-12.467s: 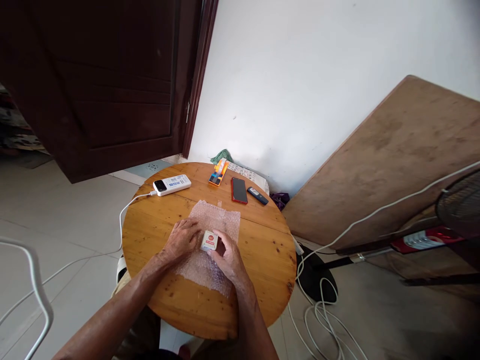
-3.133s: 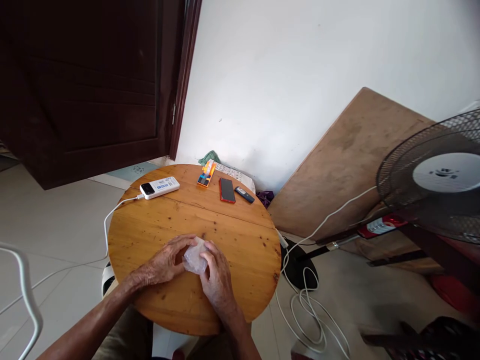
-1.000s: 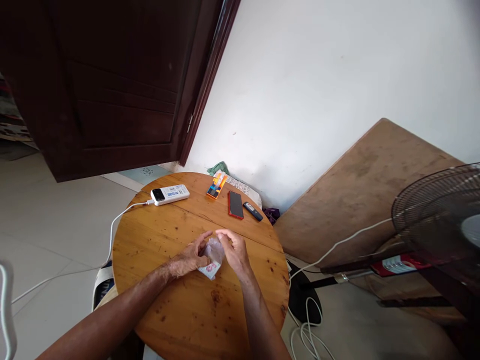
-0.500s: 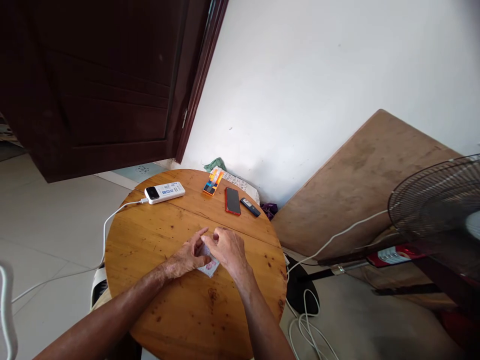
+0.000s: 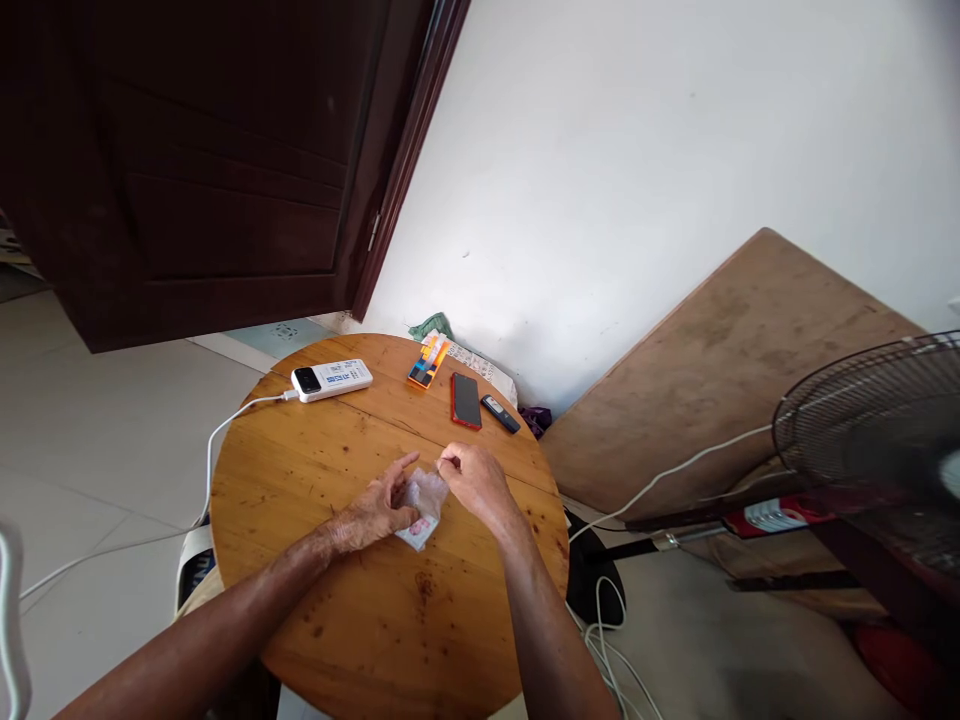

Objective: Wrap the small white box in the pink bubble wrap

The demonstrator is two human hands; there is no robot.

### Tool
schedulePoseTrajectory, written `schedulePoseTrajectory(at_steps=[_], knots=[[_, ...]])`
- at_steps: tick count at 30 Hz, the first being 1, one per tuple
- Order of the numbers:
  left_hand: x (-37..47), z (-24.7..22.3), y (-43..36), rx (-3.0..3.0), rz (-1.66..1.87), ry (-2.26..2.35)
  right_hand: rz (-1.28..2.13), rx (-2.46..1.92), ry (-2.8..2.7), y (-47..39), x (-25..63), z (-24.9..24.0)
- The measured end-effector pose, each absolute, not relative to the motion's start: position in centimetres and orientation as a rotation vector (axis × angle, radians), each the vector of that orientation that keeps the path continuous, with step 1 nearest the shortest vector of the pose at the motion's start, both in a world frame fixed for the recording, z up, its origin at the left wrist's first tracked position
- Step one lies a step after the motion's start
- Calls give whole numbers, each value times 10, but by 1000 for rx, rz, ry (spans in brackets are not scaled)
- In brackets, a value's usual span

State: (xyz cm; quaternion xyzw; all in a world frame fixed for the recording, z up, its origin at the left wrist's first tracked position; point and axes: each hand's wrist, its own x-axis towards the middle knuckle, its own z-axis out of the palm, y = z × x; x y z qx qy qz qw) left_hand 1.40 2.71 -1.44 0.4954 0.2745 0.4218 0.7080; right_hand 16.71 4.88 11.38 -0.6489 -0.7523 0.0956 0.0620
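Note:
A small, thin whitish packet with a pinkish print [image 5: 421, 522] lies on the round wooden table [image 5: 360, 630], between my hands. My left hand [image 5: 381, 508] rests at its left side, fingers apart, with the thumb on the packet's edge. My right hand [image 5: 474, 482] is closed in a pinch at the packet's upper right corner, and the thin, crinkled wrapping there is lifted toward the fingertips.
Toward the table's far side are a white power bank [image 5: 334, 380] with a cable, an orange and blue pack [image 5: 428, 362], a red-edged phone [image 5: 466, 401] and a dark remote-like device [image 5: 500, 413]. A fan [image 5: 885, 430] stands at the right.
My right hand has moved slightly right, away from my left hand, and drawn the wrapping's upper part up and outward. More of the packet shows. My left hand has hardly moved.

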Motion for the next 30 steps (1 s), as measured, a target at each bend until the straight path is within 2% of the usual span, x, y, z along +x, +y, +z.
schedulePoseTrajectory(at_steps=[9,16,23,30], knots=[[9,-10,29,1120,937,679,751,-1544,-2086,62,190,96],[6,-4,30,1198,936,826,1015,-1448,-1937,57,184,86],[8,-22,35,1187,1004,767,749,-1489,-1989,51,180,77],[8,-28,38,1335,1018,881,879,-1448,-1806,56,184,58]])
